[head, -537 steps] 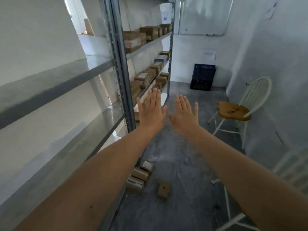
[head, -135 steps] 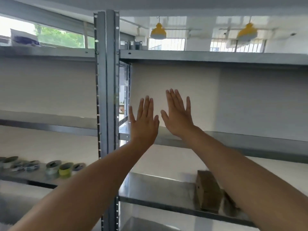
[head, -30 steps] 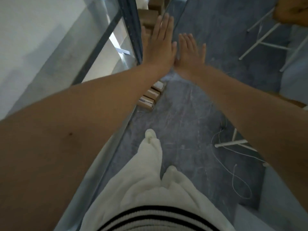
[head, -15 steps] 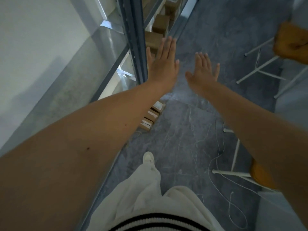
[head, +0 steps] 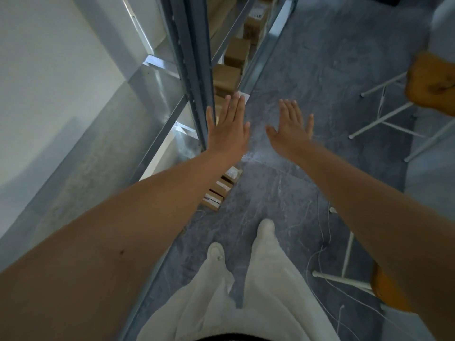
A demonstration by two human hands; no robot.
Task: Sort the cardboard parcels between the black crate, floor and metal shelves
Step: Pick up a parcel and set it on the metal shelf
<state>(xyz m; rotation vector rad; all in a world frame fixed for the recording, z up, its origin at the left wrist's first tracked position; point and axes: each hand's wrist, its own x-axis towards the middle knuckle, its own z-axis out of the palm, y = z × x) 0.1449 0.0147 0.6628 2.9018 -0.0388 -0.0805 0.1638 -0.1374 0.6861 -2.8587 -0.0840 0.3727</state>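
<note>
Both arms stretch out ahead of me over the grey floor. My left hand point(head: 229, 129) is flat and open, fingers together, beside the blue-grey shelf upright point(head: 189, 57). My right hand point(head: 291, 130) is open too, fingers spread, holding nothing. Below my left forearm three small cardboard parcels point(head: 220, 189) lie in a row on the floor by the metal shelves point(head: 138, 114). More cardboard parcels point(head: 235, 55) stand along a lower shelf farther ahead. The black crate is barely visible at the top right edge.
A white chair with a wooden seat point(head: 430, 82) stands at the right, and another chair's white legs point(head: 344, 274) are near my right forearm. Thin white cords point(head: 320, 244) trail on the floor. My white trousers and shoes point(head: 264, 226) show below.
The view has tilted slightly up and my hands have moved farther apart. My right foot has stepped forward. Both hands stay empty.
</note>
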